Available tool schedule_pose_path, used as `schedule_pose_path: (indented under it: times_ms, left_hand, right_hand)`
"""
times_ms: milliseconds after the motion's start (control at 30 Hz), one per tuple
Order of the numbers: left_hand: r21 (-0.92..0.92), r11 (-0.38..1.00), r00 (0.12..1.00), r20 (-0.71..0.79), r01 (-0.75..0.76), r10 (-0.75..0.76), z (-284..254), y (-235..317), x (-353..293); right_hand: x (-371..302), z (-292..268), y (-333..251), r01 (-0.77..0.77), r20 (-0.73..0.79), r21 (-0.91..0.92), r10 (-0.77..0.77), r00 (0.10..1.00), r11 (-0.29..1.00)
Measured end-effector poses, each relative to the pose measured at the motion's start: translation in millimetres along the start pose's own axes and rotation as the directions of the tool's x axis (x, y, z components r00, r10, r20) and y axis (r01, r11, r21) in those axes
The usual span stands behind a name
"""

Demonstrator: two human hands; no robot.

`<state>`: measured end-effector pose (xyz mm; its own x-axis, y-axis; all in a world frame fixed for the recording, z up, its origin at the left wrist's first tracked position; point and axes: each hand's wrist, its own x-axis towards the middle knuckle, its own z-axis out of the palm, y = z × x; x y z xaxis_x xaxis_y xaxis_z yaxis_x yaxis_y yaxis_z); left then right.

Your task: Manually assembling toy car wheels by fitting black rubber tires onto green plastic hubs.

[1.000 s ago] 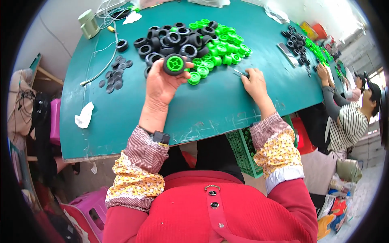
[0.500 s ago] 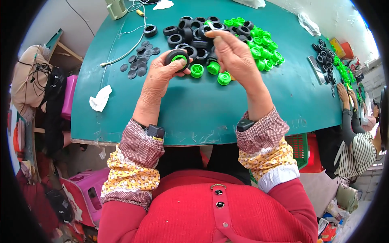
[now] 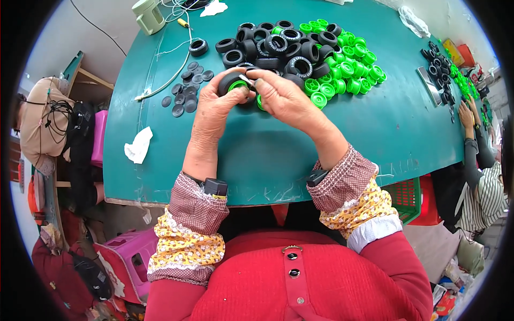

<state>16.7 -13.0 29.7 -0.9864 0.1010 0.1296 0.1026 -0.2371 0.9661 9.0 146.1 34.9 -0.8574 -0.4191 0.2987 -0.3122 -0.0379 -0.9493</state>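
Note:
My left hand is closed around a small black toy tyre with a bright green wheel hub inside it, thumb pressed on the hub. In my right hand is a thin tool with a pale, metallic-looking tip; its handle is hidden by the fingers. That tip meets the edge between tyre and hub. Just beyond my hands lies a heap of black tyres, and to its right a heap of green hubs. Several flat black discs lie left of my left hand.
A white cable runs along the green table. White tissue lies at the left, and a pale green mug stands at the far left. On the right, another person's hands reach over more tyres and hubs.
My right hand has come down and left, bringing the tool's tip against the wheel. My left hand keeps its hold on the wheel. The view has shifted slightly.

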Motion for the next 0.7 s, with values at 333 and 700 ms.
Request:
schedule_pose_path:
  times_ms: [333,700]
  left_hand:
    - [0.259,0.962,0.995,-0.037,-0.082,0.095,4,-4,1]
    - [0.904,0.214,0.853,0.239,-0.369,0.464,6,-8,-5]
  right_hand:
    - [-1,-10,-3,-0.010,0.095,-0.311,0.041,0.995,0.950]
    - [-6,-8,-2,-0.025,0.168,-0.629,0.167,0.972,0.777]
